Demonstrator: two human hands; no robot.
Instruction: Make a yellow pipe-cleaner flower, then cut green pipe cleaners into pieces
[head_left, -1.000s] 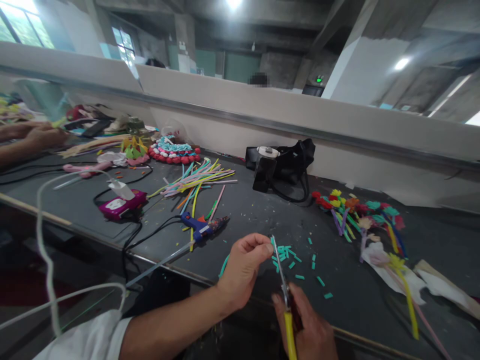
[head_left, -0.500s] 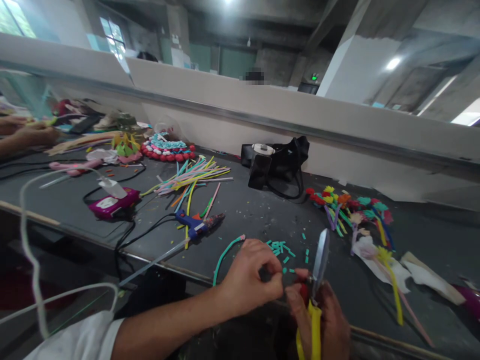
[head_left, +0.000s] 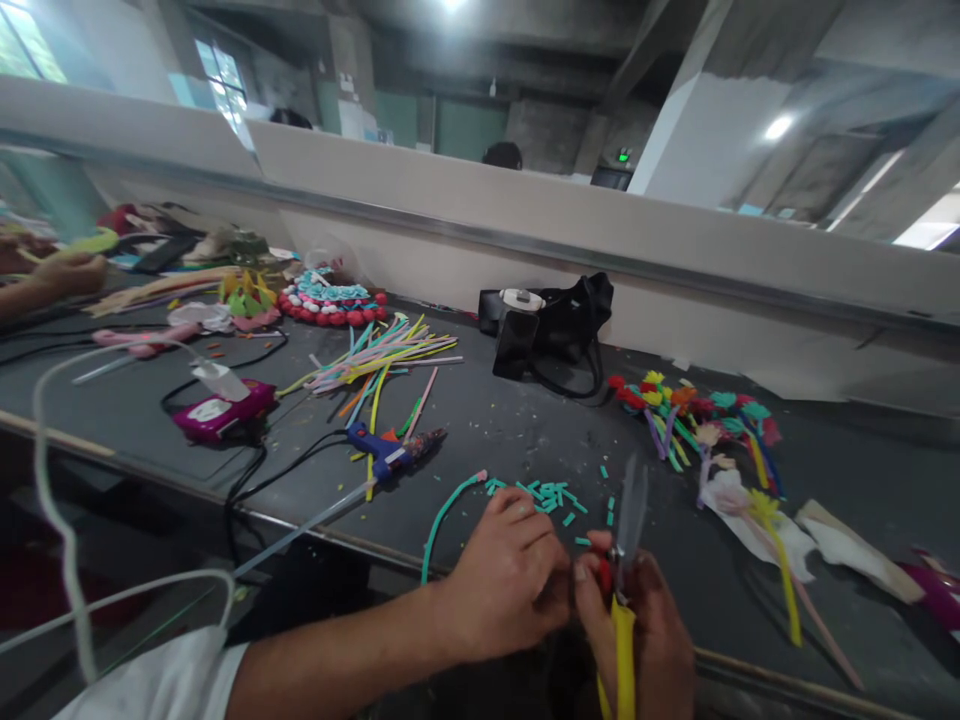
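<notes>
Observed from the room, the work area sits at the front edge of the dark surface point(head_left: 495, 425). The scissors point(head_left: 624, 635) are in the right hand point(head_left: 658, 630), whose fingers are clamped about the yellow handles. The long axis of the scissors runs roughly square to the front edge: handles at the edge, blades directed toward the far edge. The blades are blurred; whether they are spread or together cannot be told.

The left hand point(head_left: 511, 570) is positioned directly left of the scissors, above the front edge. Its fingers are curled inward; whether they grip anything cannot be told.

Key relation: the teal strip point(head_left: 440, 515) lies left of the left hand, on the side away from the scissors. The strip arcs from the front edge toward the far edge, then bends right to a pink tip. The left hand is the nearer of the two.

The short teal pieces point(head_left: 551, 493) lie just beyond the left hand's fingers, toward the far edge, with several scattered rightward near the blades. The blue glue gun point(head_left: 386, 455) lies farther left, apart from both hands.
</notes>
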